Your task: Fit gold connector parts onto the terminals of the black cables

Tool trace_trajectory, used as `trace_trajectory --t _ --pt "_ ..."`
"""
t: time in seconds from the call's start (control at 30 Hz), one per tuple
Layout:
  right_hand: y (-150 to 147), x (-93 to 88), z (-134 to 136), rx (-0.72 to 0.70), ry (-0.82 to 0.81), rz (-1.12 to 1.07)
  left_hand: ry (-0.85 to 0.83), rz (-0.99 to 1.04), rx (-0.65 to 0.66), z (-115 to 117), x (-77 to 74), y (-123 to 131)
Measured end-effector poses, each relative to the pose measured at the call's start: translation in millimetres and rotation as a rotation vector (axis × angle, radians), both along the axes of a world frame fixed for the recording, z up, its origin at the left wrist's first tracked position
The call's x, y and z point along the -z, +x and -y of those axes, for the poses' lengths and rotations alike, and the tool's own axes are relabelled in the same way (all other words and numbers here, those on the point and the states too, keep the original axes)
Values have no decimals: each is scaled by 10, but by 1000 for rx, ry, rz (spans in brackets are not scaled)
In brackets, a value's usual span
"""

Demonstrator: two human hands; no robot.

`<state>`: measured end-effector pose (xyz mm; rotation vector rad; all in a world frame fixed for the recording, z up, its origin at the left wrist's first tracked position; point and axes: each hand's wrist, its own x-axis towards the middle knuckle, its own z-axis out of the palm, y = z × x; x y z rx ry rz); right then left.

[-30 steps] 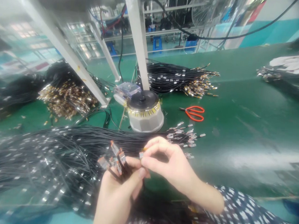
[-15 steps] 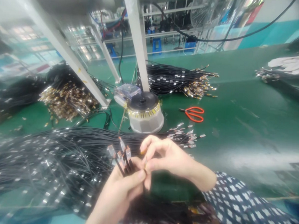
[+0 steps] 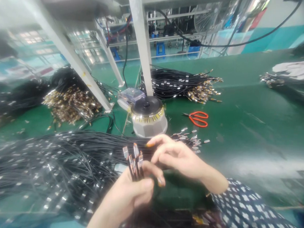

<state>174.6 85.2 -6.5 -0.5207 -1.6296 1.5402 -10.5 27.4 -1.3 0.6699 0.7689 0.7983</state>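
My left hand is closed around several black cables, whose flat silvery ends stick up above the fist. Its index finger reaches out toward the right. Just beyond it hovers my right hand, index finger stretched out and the others loosely bent, with nothing seen between them; a yellow-orange patch covers the index fingertip. Behind the hands stands a round tape dispenser with a white base, a black top disc and short yellow strips around its rim.
A long bundle of black cables spreads leftward. Orange-handled scissors lie on the green table. Further cable bundles with brassy ends lie behind, around white metal posts. A white glove rests at the far right.
My right hand has come away from the left fingertips, its index finger now extended. My left hand, with the cables, has shifted slightly right.
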Motion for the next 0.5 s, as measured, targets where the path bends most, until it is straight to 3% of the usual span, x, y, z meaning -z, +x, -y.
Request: trace_trajectory --t 0.1,0.17,0.5 --pt "44 -4 -22 225 4 60 56 -18 -42 14 21 40" --pt "38 -7 -10 284 1 69 71 -22 -69 16 41 64" --pt "-125 -68 55 237 -26 32 29 -66 -158 2 3 152"
